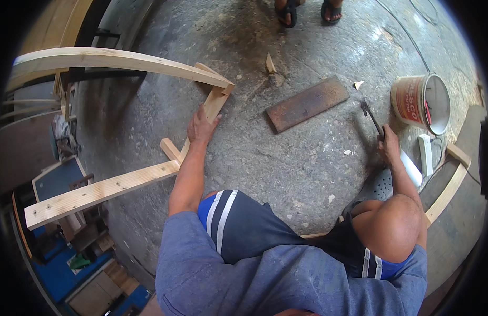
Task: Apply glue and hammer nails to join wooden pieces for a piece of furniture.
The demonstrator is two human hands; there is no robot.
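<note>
On the left lies a pale wooden frame: a long upper piece (128, 59) and a long lower piece (101, 192) joined by a shorter crosspiece (214, 105). My left hand (202, 128) is closed around that crosspiece, between its two joints. A short wooden stub (171, 149) sticks out near the lower joint. Off to the right, my right hand (390, 146) grips the dark handle of a hammer (374, 118), its head up and away from me. Between the hands, farther off, a brown, rusty-looking flat slab (307, 104) lies on the floor.
A white and red bucket (410, 100) stands at right with a red-handled item inside. Near it are a white strip-shaped object (426, 154) and a cable. Wood offcuts (270, 63) lie on the concrete floor. Another person's sandalled feet (331, 11) are at the top.
</note>
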